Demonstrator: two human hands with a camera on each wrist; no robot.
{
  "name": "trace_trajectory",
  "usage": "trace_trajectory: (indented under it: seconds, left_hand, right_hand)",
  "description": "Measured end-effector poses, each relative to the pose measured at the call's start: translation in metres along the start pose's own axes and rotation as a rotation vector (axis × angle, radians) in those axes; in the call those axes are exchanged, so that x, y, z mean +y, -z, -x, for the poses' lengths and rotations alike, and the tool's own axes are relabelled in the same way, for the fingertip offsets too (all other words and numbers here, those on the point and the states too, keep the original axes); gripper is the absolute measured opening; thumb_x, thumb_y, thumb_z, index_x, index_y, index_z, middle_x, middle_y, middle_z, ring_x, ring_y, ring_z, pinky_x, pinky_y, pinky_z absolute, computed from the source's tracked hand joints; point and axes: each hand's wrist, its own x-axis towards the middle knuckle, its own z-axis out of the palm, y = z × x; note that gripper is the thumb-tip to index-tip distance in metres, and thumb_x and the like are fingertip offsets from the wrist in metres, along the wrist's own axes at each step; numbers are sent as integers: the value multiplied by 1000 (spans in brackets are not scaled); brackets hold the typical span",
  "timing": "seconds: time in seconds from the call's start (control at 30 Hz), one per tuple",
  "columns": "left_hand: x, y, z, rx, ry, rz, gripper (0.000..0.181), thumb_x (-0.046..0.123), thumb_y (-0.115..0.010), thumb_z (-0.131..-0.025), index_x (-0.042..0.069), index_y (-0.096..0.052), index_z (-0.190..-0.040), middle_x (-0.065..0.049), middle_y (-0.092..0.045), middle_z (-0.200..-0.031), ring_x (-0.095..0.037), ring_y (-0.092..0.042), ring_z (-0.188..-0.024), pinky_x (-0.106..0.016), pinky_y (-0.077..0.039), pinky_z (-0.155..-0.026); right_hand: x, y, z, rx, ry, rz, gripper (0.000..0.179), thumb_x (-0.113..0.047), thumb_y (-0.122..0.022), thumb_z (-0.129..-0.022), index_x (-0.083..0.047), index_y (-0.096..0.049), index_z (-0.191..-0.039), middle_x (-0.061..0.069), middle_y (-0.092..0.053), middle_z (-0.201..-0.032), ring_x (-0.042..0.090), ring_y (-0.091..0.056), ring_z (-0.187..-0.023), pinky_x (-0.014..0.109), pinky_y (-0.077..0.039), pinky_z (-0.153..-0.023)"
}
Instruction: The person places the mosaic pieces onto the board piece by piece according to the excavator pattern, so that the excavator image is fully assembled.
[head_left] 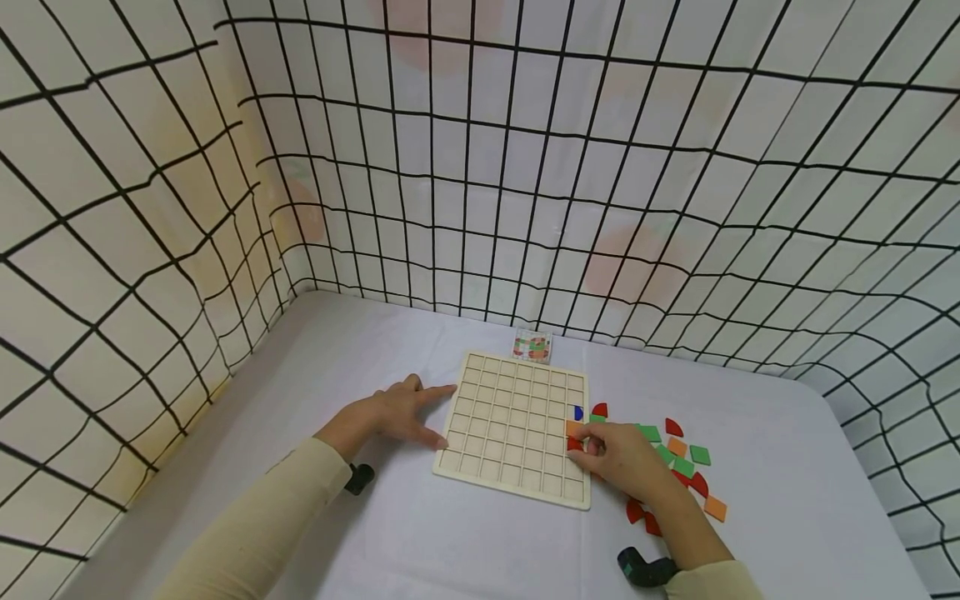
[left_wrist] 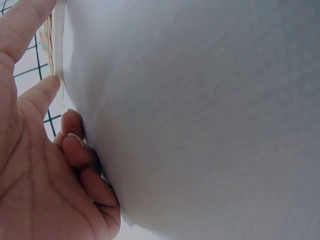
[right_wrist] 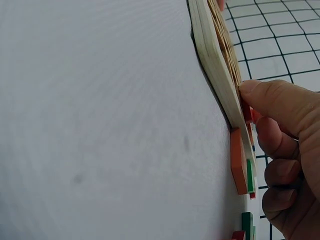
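A pale wooden grid board (head_left: pixel 510 429) lies on the white cloth. My left hand (head_left: pixel 393 410) rests at its left edge, the thumb and index finger spread and touching the rim; the other fingers are bent against the cloth in the left wrist view. At the board's right column my right hand (head_left: pixel 626 457) pinches a red tile (head_left: pixel 574 445) between thumb and index finger, low over the squares. Just above that tile sit an orange tile (head_left: pixel 573 429) and a small blue piece (head_left: pixel 578 412). The right wrist view shows the red tile partly hidden by the fingers.
Loose green, orange and red tiles (head_left: pixel 700 455) are scattered right of the board, some under my right forearm. An orange tile (right_wrist: pixel 238 161) leans by the board's side. Behind the board is a small patterned card (head_left: pixel 532 346). Black-lined white walls (head_left: pixel 480 167) enclose the table.
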Motion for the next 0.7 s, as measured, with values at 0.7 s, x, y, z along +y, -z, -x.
trace_trajectory:
  seconds: [0.7]
  left_hand:
    - [-1, 2, 1, -3, -20, 4, 98, 67, -79, -76, 45, -30, -159, -3, -45, -116, -19, -45, -99, -38, -39, -81]
  right_hand:
    - [1, -1, -1, -12, -27, -14, 21, -35, -81, -87, -21, -74, -101, -7, -55, -72, 10, -48, -66, 23, -36, -56]
